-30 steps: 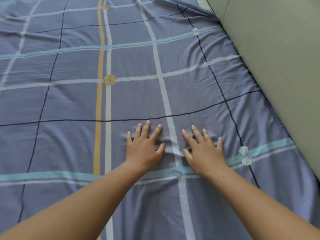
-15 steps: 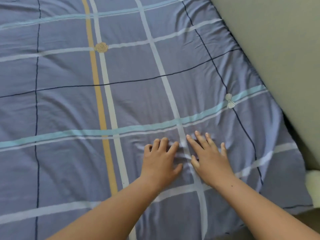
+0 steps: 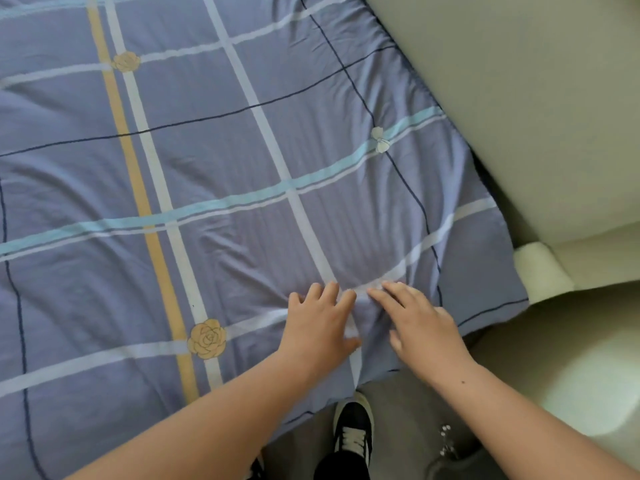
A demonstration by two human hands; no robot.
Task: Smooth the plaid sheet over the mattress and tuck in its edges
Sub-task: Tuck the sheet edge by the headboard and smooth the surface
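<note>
The blue plaid sheet (image 3: 214,161) covers the mattress and fills most of the view, with white, teal, yellow and dark lines and printed roses. My left hand (image 3: 320,329) lies flat on it near the bed's near edge, fingers spread. My right hand (image 3: 420,327) presses the sheet just to the right, fingers straight. Small wrinkles bunch between and ahead of the two hands. The sheet's near corner (image 3: 498,303) hangs loose over the mattress edge at the right.
A beige upholstered panel (image 3: 519,98) runs along the bed's right side, with a white padded corner (image 3: 540,271) at its end. My black-and-white shoe (image 3: 353,431) stands on the grey floor below the bed's edge.
Both hands have slid along the sheet toward the near edge of the bed, staying flat. The view has drawn back, and the bed's edge, the floor and my shoe now show.
</note>
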